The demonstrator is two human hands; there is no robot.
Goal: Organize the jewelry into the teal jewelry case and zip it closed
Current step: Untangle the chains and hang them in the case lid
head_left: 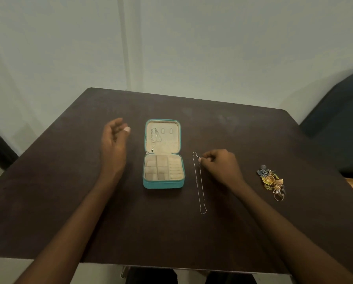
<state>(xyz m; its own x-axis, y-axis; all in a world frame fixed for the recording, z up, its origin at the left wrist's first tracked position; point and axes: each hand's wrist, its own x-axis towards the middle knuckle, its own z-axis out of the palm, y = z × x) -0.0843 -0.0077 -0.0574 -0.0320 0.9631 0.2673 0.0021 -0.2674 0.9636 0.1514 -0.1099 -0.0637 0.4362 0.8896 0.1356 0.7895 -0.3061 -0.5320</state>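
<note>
Dark brown wooden table (pixel 192 232), square with rounded corners: carries every item listed below and serves as the work surface.

Teal zip-around jewelry case (pixel 163 154), small and square, lined in cream fabric: lies open flat near the table's middle, lid away from the person, so both halves are reachable. The tray half shows square compartments on its left and ring rolls on its right, which look unfilled. The zip is undone; closing is not yet possible.

Left hand (pixel 113 140): hovers just left of the case, palm turned inward, fingers loosely spread and gripping nothing. Judged to be waiting to steady the case or a hook.

Right hand (pixel 220 167): rests just right of the case, thumb and forefinger pinched together on the upper end of the thin silver chain necklace (pixel 199 185). That chain lies stretched in a long narrow loop on the table, running toward the person, probably straightened to keep it from tangling before it is hung.

Heap of mixed gold, yellow and blue-grey jewelry (pixel 272 182): sits well right of the case, beyond the right hand, unsorted.

Fine silver pendant necklace (pixel 154 138): already hangs from the leftmost lid hook inside the case; two hooks beside it stand free.
</note>
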